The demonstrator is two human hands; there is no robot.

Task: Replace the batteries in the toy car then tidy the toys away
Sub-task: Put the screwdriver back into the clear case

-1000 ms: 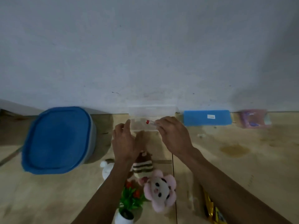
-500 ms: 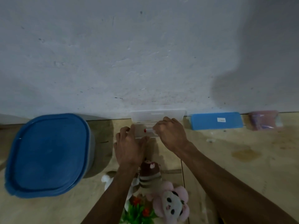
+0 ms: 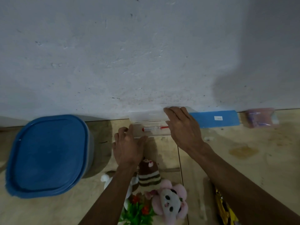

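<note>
Two hands work at the clear case (image 3: pixel 146 118) by the wall: our left hand (image 3: pixel 128 146) grips its near-left corner, our right hand (image 3: pixel 183 127) holds the raised lid with curled fingers, and the red-tipped screwdriver (image 3: pixel 154 128) lies lengthwise inside, between both hands.

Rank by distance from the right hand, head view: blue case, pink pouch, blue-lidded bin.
From the right hand:
1. blue case, just right of it, by the wall.
2. pink pouch, farther right, by the wall.
3. blue-lidded bin, far left.
</note>
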